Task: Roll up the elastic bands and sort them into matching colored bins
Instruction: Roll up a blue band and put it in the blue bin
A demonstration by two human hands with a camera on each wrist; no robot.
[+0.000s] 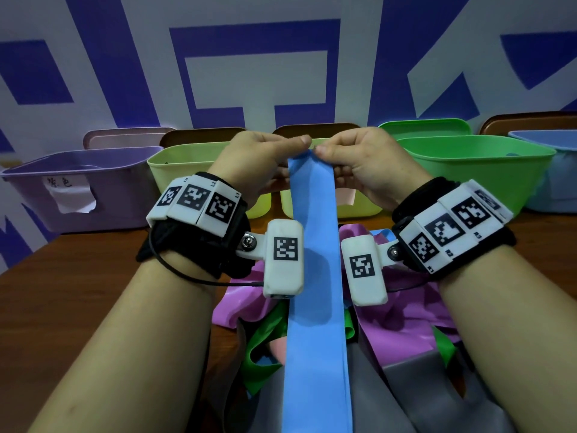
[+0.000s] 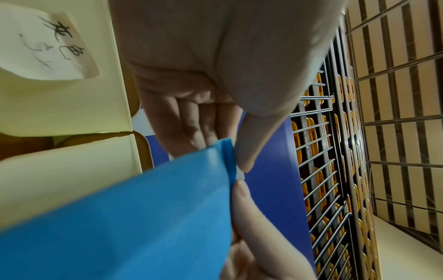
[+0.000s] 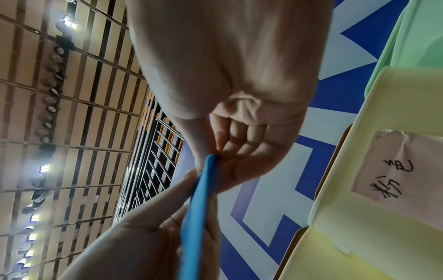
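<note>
A long blue elastic band [image 1: 315,276] stretches from the bottom of the head view up to both hands. My left hand [image 1: 268,157] and right hand [image 1: 352,157] pinch its far end side by side, thumbs on top. That end is folded over into a narrow first turn, seen in the left wrist view on the blue band [image 2: 143,208] and edge-on in the right wrist view on the blue band [image 3: 196,208]. The light blue bin [image 1: 549,170] stands at the far right. Under my forearms lies a heap of pink, green and grey bands [image 1: 406,332].
A row of bins lines the back of the wooden table [image 1: 78,276]: purple bin [image 1: 78,189], two yellow-green bins [image 1: 187,164], green bin [image 1: 474,164]. Paper labels are stuck on some fronts. A blue-and-white patterned wall rises behind them.
</note>
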